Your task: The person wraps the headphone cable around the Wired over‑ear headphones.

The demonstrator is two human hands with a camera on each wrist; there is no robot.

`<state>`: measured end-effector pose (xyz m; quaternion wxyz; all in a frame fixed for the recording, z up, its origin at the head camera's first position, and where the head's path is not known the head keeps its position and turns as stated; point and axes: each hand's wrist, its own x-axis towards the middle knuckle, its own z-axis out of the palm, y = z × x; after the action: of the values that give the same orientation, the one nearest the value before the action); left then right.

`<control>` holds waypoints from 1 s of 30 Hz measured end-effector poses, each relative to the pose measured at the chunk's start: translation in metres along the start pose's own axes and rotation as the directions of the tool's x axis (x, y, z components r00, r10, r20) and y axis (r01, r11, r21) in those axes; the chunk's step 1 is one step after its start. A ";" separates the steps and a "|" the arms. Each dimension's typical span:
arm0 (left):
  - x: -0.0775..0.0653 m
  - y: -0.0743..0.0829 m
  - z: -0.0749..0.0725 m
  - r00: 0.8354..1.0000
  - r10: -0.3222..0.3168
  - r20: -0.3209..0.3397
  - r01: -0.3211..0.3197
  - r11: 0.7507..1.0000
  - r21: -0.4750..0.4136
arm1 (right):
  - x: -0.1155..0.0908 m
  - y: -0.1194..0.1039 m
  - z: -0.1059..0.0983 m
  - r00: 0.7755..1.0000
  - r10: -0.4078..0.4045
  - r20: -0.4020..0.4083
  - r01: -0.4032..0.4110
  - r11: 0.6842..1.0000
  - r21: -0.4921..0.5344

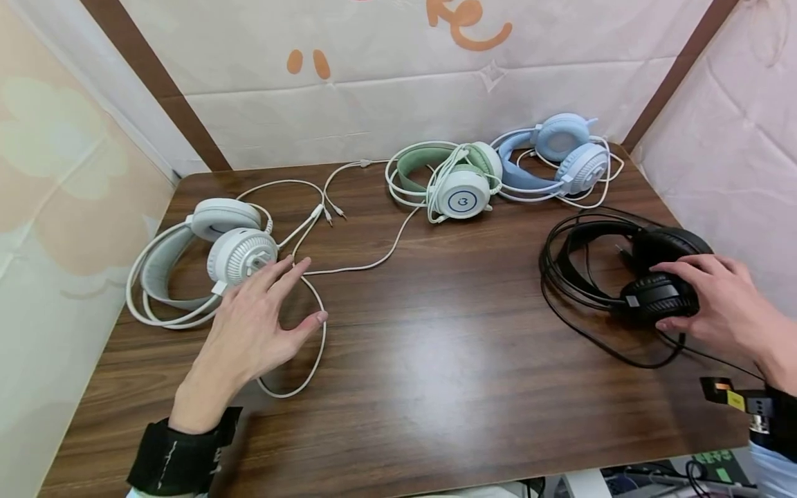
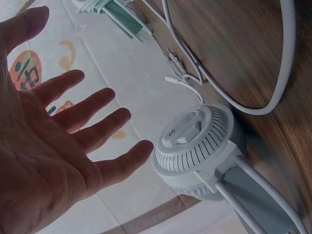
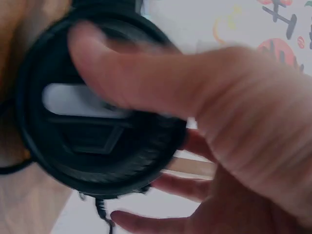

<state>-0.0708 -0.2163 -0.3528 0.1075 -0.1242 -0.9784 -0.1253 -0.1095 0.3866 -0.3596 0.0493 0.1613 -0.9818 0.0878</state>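
Observation:
White headphones point(image 1: 239, 254) with a grey-padded band lie at the left of the table. Just over their near ear cup point(image 2: 195, 141) my left hand point(image 1: 258, 332) hovers, fingers spread, holding nothing; the left wrist view shows its palm point(image 2: 44, 156) apart from the cup. On the right lie black headphones point(image 1: 660, 297) with a looped black cable. My right hand point(image 1: 725, 304) grips their ear cups from the right side. In the blurred right wrist view, the thumb lies across the outer face of one black cup point(image 3: 97, 136), with fingers behind it.
Green-and-white headphones point(image 1: 463, 190) with a bundled cable and light blue headphones point(image 1: 560, 162) lie along the back edge. A white cable point(image 1: 373, 264) runs across the brown table point(image 1: 436, 415). Printed cloth walls point(image 1: 373, 104) enclose the table's back and sides.

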 end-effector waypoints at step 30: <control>-0.010 0.002 -0.008 1.000 -0.004 0.006 0.004 1.000 0.009 | 0.039 -0.154 0.015 0.890 -0.446 -0.095 0.455 0.882 0.119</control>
<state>-0.0597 -0.2186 -0.3474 0.1049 -0.1220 -0.9795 -0.1210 -0.0971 0.2281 -0.3449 0.0886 0.3851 -0.9068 0.1467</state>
